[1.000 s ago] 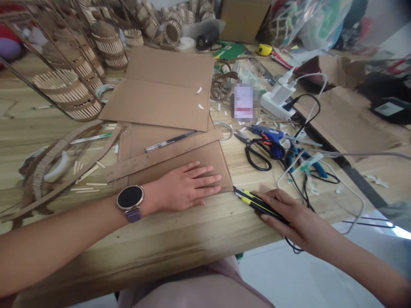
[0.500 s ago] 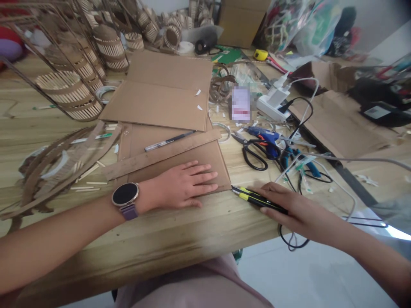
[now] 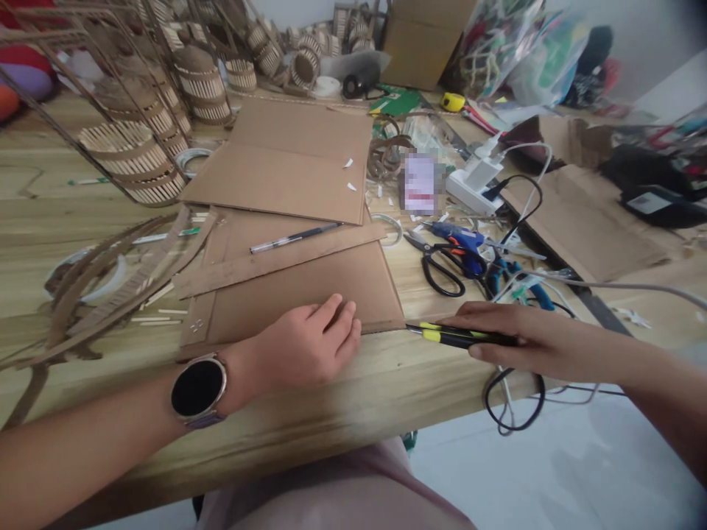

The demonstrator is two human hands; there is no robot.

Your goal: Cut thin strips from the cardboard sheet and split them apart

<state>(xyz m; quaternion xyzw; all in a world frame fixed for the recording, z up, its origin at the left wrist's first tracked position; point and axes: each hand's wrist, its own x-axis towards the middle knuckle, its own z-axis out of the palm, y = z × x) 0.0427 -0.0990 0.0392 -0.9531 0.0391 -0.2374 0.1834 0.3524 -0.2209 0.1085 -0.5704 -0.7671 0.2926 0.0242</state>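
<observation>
In the head view, the right hand point(image 3: 500, 335) pinches a black-and-yellow knife point(image 3: 458, 336), its tip at the near right corner of the cardboard point(image 3: 309, 283). The left hand point(image 3: 303, 342), fingers loosely curled together, lies over the cardboard's near edge.

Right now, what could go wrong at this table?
The black-and-yellow cutting tool in the right hand points toward the left hand; a slip along the flat brown cardboard sheet might nick it. The thin black cable looping over the edge of the pale wooden table, near the right hand, could get snagged.
</observation>
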